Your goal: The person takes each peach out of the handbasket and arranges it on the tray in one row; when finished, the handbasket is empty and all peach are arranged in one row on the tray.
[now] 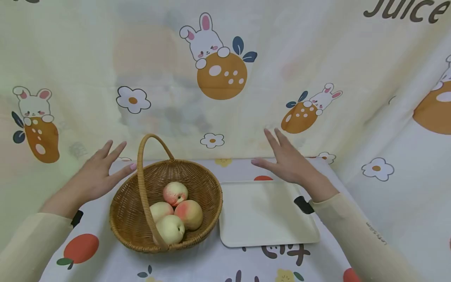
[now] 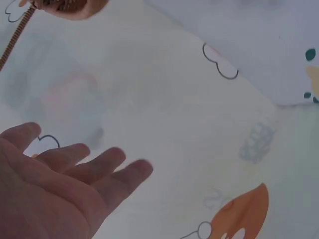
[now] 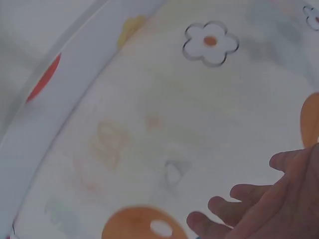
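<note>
A wicker basket (image 1: 123, 219) with a tall arched handle stands on the table, and several peaches (image 1: 188, 214) lie together inside it. To its right is a flat cream tray (image 1: 264, 215) with a low rim. My left hand (image 1: 96, 174) is raised at the basket's left, fingers spread and holding nothing; its thumb overlaps the basket's edge in the head view. Over the tray's far right part my right hand (image 1: 290, 162) hovers with fingers extended and nothing in it. Both wrist views show the palms bare, the left hand (image 2: 65, 184) and the right hand (image 3: 269, 204).
A printed cloth (image 1: 116, 262) with fruit pictures covers the table. Behind it hangs a pale curtain (image 1: 169, 117) with rabbits and flowers, and more of it runs along the right side. Black straps (image 1: 303, 205) show at the wrists.
</note>
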Demonstrator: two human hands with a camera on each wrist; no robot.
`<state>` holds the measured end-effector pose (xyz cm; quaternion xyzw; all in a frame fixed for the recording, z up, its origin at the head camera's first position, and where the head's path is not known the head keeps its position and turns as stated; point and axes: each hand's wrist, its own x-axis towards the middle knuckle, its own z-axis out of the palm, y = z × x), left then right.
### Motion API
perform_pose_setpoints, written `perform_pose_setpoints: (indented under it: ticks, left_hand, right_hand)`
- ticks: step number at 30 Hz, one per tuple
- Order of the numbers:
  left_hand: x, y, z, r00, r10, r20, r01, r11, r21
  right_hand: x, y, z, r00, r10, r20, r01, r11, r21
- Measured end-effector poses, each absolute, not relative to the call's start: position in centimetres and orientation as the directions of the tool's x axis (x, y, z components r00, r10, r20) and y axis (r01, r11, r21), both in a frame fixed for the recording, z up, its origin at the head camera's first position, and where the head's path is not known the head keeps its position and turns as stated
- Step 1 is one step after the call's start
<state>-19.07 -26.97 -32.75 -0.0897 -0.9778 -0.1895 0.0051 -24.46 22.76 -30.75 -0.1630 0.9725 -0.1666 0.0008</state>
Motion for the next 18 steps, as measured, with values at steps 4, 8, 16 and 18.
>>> perform_pose_setpoints:
  ticks: [4,8,16,18]
  left_hand:
    - [-18.7,-26.9,-33.2,-0.981,0.196,0.012,0.183,0.893,0.410]
    - [-18.3,-26.8,-34.1,-0.971,0.237,-0.027,0.201,0.873,0.444]
    - [-16.9,-26.9,-36.2,-0.949,0.300,-0.099,0.196,0.806,0.559]
    - [-16.6,-26.9,-36.6,-0.942,0.315,-0.113,0.189,0.779,0.598]
  right_hand:
    - [-23.7,20.6,-31.7,-0.916,-0.401,0.027,-0.370,0.817,-0.442]
    - [-23.0,18.6,-32.9,-0.883,-0.469,0.023,-0.405,0.735,-0.544]
    - [-22.1,14.5,-34.8,-0.834,-0.544,0.092,-0.451,0.576,-0.681]
    - [-21.7,13.6,-35.2,-0.823,-0.558,0.105,-0.459,0.546,-0.700]
